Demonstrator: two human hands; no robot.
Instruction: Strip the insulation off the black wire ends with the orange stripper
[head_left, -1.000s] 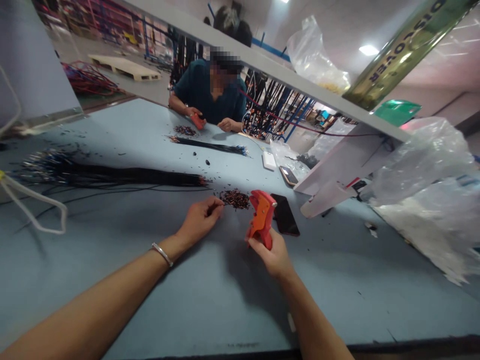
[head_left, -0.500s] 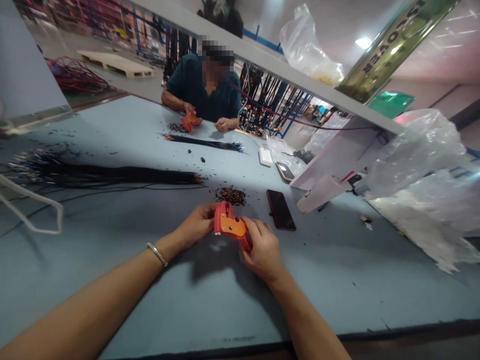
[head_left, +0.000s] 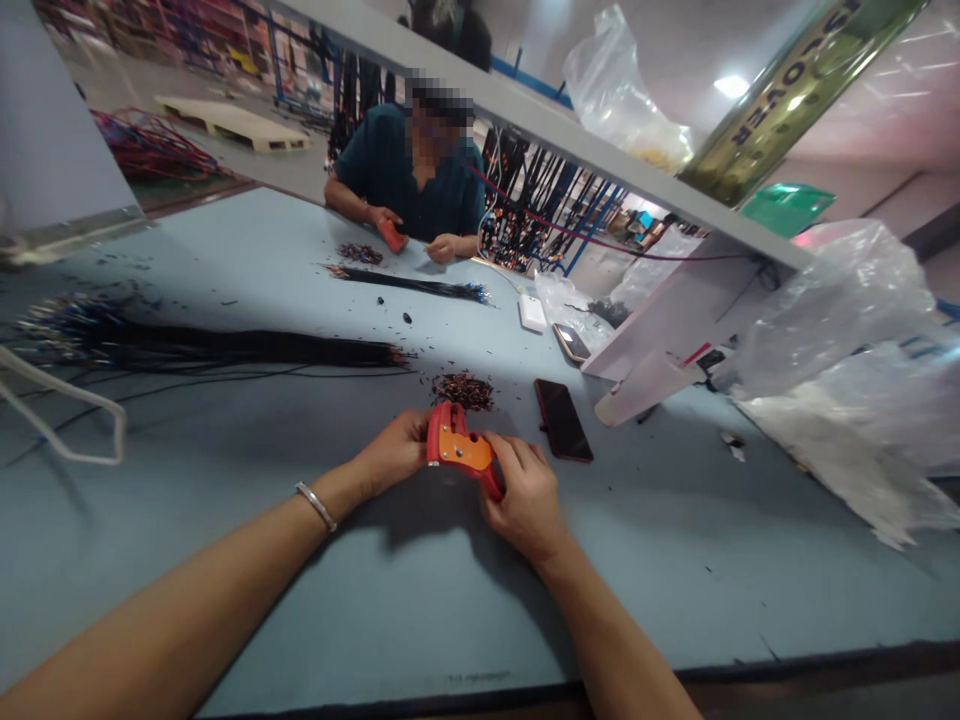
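Note:
My right hand (head_left: 525,500) is wrapped round the handles of a red and orange wire stripper (head_left: 466,450), held above the table. At the tool's jaw end, my left hand (head_left: 397,452) has its fingers closed in a pinch; whatever they hold is hidden behind the jaws. Just beyond the tool lies a pile of short dark and coppery scraps (head_left: 463,390). A thick bundle of black wires (head_left: 255,348) stretches across the table to the left of the pile, bare ends fanned out at its far left.
Opposite sits a co-worker (head_left: 405,170) with a red tool (head_left: 391,236) in one hand, behind a smaller wire bundle (head_left: 412,284). A dark phone (head_left: 564,420) lies right of the scraps. A white bent rod (head_left: 112,440) stands at left; plastic bags (head_left: 847,310) fill the right.
My hands and the wire stripper hold almost the same place. Across the table, the co-worker's red tool has turned and shifted slightly to the right, away from the scraps there.

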